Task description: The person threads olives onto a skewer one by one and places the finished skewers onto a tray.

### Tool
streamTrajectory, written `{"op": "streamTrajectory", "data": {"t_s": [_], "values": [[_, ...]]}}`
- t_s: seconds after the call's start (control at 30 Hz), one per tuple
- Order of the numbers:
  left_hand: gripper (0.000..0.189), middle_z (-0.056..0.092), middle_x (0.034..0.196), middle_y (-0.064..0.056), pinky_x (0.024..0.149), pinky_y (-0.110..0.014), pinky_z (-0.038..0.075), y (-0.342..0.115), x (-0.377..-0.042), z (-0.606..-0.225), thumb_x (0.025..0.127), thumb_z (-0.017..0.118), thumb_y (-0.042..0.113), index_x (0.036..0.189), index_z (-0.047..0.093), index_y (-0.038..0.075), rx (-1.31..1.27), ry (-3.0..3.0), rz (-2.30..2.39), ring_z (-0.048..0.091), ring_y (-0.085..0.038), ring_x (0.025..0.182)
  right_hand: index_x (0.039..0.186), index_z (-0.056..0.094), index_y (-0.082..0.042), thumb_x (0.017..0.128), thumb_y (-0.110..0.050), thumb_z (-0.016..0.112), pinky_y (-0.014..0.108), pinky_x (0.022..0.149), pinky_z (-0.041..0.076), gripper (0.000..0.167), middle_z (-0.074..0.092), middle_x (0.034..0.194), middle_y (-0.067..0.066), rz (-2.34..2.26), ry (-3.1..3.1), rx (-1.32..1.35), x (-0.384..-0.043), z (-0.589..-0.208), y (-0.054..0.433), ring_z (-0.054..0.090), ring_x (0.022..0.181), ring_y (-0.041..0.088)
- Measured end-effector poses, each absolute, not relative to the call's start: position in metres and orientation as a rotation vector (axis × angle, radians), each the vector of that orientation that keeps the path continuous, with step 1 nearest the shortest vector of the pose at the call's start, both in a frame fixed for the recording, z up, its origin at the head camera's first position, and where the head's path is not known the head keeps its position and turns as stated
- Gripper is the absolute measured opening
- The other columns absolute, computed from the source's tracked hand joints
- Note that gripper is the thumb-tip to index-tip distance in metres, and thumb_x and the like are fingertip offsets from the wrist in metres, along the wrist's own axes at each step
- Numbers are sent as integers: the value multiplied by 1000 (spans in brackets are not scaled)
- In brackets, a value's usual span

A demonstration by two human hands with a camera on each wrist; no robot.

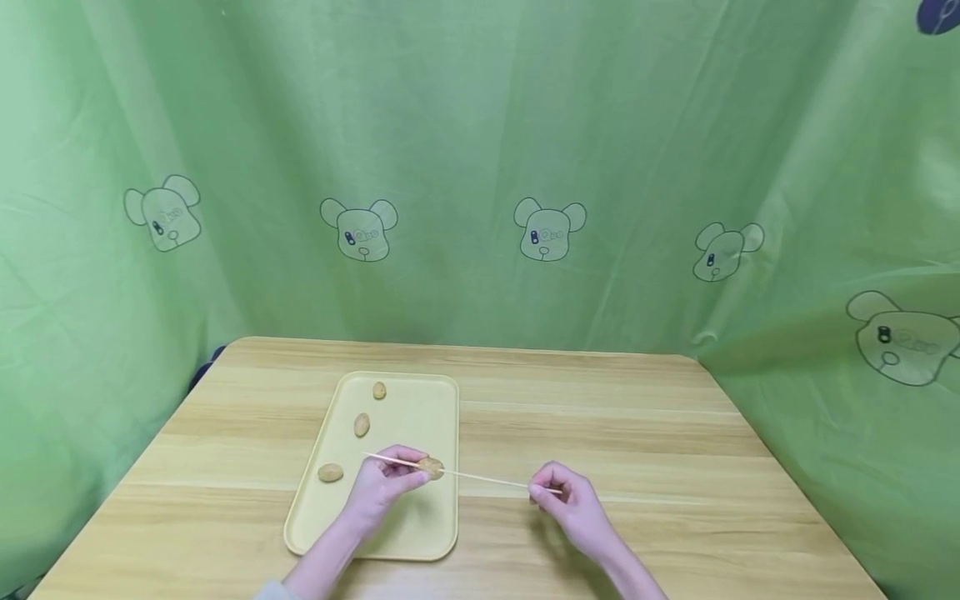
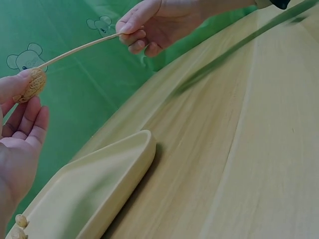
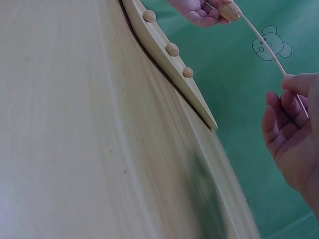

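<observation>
My left hand (image 1: 375,492) pinches a brown, wrinkled oval ball (image 1: 431,467) between thumb and fingers above the right part of the tray (image 1: 420,537). A thin wooden skewer (image 1: 487,479) runs through the ball, and its pointed end comes out on the left past my fingers. My right hand (image 1: 573,508) pinches the skewer near its other end, off the tray's right side. In the right wrist view the skewer (image 3: 264,42) slants between both hands. Three similar brown balls, an upper one (image 1: 379,390), a middle one (image 1: 362,425) and a lower one (image 1: 330,472), lie on the tray.
The pale yellow tray with a raised rim lies left of centre on a light wood-grain table (image 1: 675,450). Green curtains (image 1: 465,125) with bear-head prints hang close behind and along both sides of the table.
</observation>
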State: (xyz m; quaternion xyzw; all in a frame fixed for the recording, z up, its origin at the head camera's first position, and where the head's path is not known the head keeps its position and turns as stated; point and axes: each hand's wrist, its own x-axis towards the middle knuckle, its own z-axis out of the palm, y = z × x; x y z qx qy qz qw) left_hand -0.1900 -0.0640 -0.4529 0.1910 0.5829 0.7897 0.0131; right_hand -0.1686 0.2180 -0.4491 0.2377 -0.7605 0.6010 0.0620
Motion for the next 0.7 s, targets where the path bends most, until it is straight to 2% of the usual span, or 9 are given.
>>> {"op": "streamTrajectory", "data": {"t_s": [0.13,0.3,0.5,0.7], "values": [[36,66,82,5,64,-14,48,-62,-189,-453,74,63,-13,100,43,-30,573,1815,2471,57,-5,71,84,56,5,88,0,57,24,61,50,6,57,76,4,1819,-2308,725,-169,-450,217,53,69,11],[36,66,81,5,65,-14,49,-60,-189,-454,74,63,-13,100,43,-30,564,1814,2483,57,-5,71,84,57,4,89,1,56,23,61,49,5,56,76,10,1810,-2303,739,-170,-449,215,53,69,9],[36,66,82,5,66,-15,50,-58,-189,-453,74,63,-13,99,43,-30,578,1802,2500,58,-5,72,83,57,2,87,5,56,21,60,49,5,56,75,2,1815,-2281,741,-171,-446,210,51,68,4],[35,66,83,4,67,-16,50,-57,-190,-451,73,63,-14,99,45,-29,584,1794,2504,59,-6,73,84,56,7,88,4,55,22,59,49,5,57,75,6,1831,-2254,777,-171,-444,207,52,68,5]]}}
